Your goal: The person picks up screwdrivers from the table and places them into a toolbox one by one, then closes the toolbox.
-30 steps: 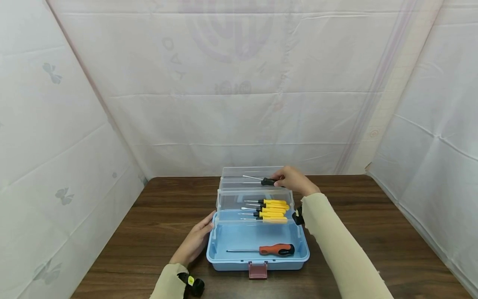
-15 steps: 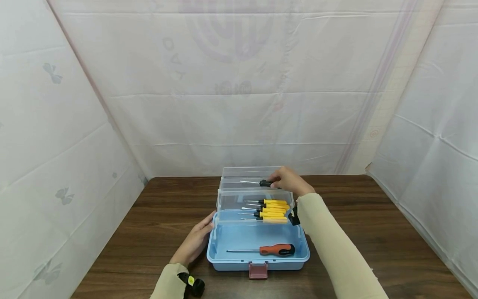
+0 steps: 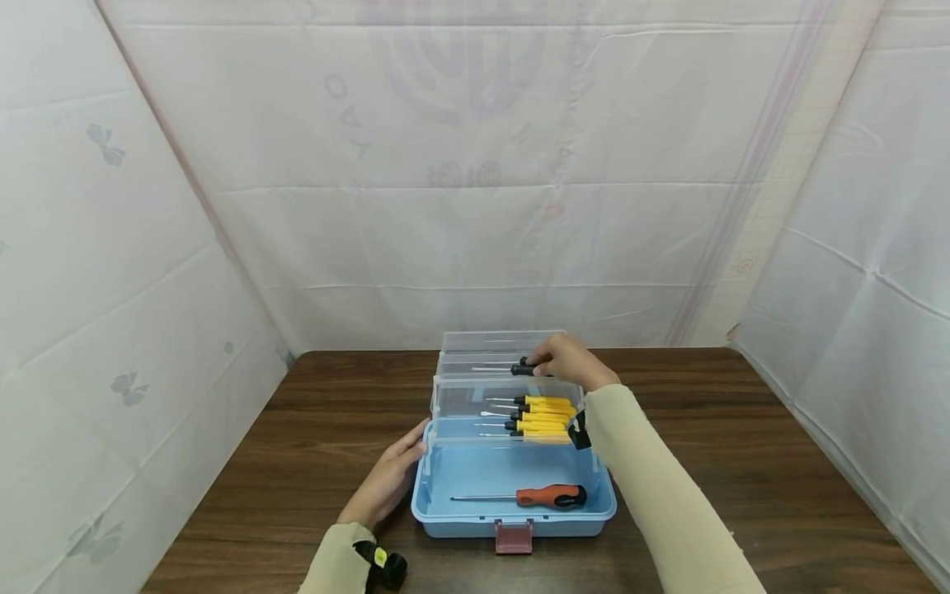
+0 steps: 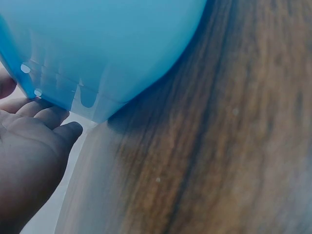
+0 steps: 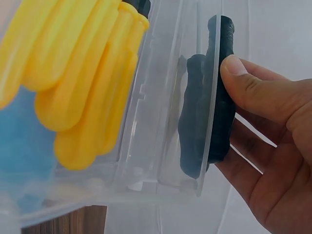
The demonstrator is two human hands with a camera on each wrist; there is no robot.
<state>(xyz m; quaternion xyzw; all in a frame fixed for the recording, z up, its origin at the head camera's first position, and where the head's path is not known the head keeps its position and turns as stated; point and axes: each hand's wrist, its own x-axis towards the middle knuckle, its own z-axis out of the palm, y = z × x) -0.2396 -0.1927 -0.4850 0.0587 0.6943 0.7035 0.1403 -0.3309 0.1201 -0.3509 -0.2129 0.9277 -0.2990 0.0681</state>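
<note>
My right hand (image 3: 571, 361) pinches a black-handled screwdriver (image 5: 225, 102) between thumb and fingers, at the upper clear tray (image 3: 475, 340). Its shaft points left. Beside it, behind the clear wall in the right wrist view, lies a second black-handled screwdriver (image 5: 193, 122). The lower clear tray (image 3: 453, 396) bears several yellow-handled screwdrivers (image 3: 545, 417). An orange-and-black screwdriver (image 3: 551, 496) lies in the blue toolbox (image 3: 512, 528). My left hand (image 3: 386, 483) touches the toolbox's back left corner with extended fingers; in the left wrist view the fingertips (image 4: 51, 116) meet its edge.
The toolbox stands on a dark wooden table (image 3: 326, 412) with its trays raised at the back. A reddish latch (image 3: 513, 538) hangs at its front. White sheeting (image 3: 475, 247) rises behind the table and along both sides.
My right hand has moved slightly left and down with the black-handled screwdriver, bringing it beside the other one in the upper tray. My left hand has stayed put.
</note>
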